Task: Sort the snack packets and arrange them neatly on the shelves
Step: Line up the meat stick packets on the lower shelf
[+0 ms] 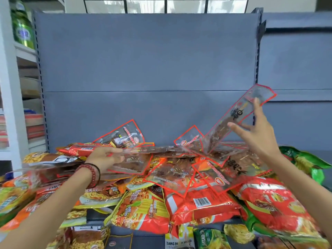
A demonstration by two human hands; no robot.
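**A:** What's on the far left?

**B:** Green cans (22,31) on a side rack, no part of the job. Next comes the left hand (106,157), fingers curled round a flat clear packet (133,159) held level just over the heap (179,186). It's blurred, so I can't say if it's one packet or several.

**A:** And the heap itself?

**B:** Clear, yellow and red packets (203,203) lie jumbled in front of the grey back panel (143,60). Nothing stands in rows, so I'd judge the sorting has barely started.

**A:** The right side?

**B:** A long clear packet (237,114) tilts upward, its lower end down among the others and its upper part against the right hand (258,133). The fingers are spread and nearly straight, with the thumb across the film. I can't tell whether that's a pinch or only a touch. Green packets (305,159) lie beyond it.

**A:** What might go wrong?

**B:** The film looks slick. A loose hold could drop that packet back into the jumble. Its buried end might also drag neighbours along when lifted, and the front red ones could slide off.
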